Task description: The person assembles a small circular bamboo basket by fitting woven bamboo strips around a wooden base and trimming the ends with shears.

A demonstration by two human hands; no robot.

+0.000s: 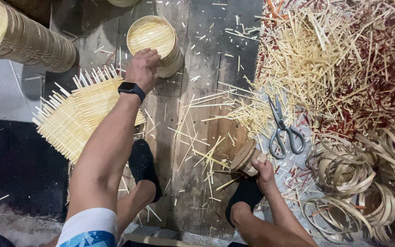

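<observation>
The left hand (pixel 142 68) lay curled over the rim of the round woven basket (pixel 155 43), empty inside, at the floor's far edge. The right hand (pixel 264 171) gripped a wooden block (pixel 245 158) near the scissors (pixel 284 130).

I see pale yellow woven bamboo mat (pixel 81 114), straw-coloured round baskets (pixel 154 41), tan wooden mallet (pixel 247 158), grey-handled steel scissors (pixel 283 130), black wristband (pixel 131 89), black socks (pixel 143 167), red-and-cream splinter heap (pixel 344 59), dark weathered plank floor (pixel 206 73)
</observation>
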